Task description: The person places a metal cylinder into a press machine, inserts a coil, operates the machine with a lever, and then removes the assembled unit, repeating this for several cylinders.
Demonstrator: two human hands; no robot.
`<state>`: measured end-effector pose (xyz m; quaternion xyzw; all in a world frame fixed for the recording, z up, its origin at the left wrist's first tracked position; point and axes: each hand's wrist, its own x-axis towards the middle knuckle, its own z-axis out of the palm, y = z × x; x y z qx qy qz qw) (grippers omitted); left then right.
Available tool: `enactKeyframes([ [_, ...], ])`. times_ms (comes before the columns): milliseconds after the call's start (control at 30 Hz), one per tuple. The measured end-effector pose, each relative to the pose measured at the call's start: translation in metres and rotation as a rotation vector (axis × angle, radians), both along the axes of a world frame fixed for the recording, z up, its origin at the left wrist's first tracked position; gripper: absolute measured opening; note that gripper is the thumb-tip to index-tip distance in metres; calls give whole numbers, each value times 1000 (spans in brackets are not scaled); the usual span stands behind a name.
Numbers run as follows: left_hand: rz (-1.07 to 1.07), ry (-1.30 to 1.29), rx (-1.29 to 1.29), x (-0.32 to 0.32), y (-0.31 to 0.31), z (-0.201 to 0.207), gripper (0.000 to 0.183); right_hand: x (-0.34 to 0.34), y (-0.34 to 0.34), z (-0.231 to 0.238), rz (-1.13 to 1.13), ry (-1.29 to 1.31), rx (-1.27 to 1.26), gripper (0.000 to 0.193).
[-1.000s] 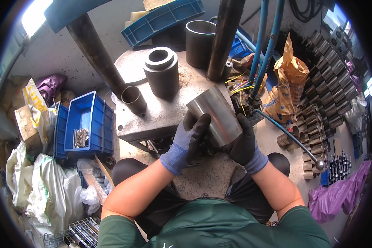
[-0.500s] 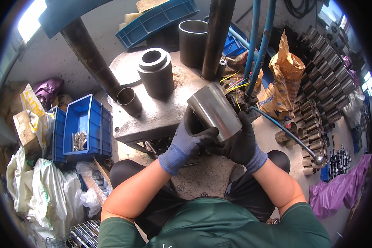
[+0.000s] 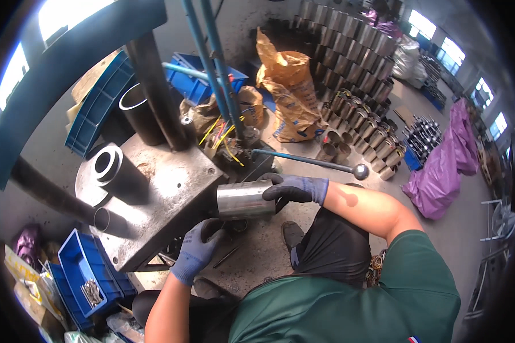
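A shiny metal cylinder sleeve (image 3: 243, 200) lies nearly level in the air, just off the near right edge of the metal worktable (image 3: 180, 186). My right hand (image 3: 289, 191), in a grey-blue glove with dark palm and fingers, grips its right end. Just below the sleeve's left end is my gloved left hand (image 3: 199, 248), its fingers loosely curved and parted with nothing seen in them. On the table stand a dark cylinder with a pale stepped ring on top (image 3: 120, 174), a small tube (image 3: 110, 222) and a large dark tube (image 3: 144, 114).
A steel column (image 3: 157, 91) rises from the table. Beyond its right corner, a blue lever with a ball end (image 3: 360, 171) juts out near coloured wires (image 3: 226, 140). Behind are a brown paper sack (image 3: 294, 97) and stacked metal sleeves (image 3: 349, 51). Blue bins (image 3: 77, 257) sit at left, purple sheeting (image 3: 440, 171) at right.
The view has swung right. My left hand has come away from the sleeve, while my right hand still holds it, now at its right end. The sleeve has turned from slanted to nearly level.
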<state>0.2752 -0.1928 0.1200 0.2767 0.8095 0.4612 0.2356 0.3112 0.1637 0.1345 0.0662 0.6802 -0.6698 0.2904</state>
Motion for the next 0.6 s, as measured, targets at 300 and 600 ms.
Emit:
enactKeyframes([
  [300,-277,502,-475,4,9,-4,60,88,231,-63,-97,-73,1420,90],
  [600,-387,342,-668,3,9,-47,71,292,193,-241,-958,-783,1048,108],
])
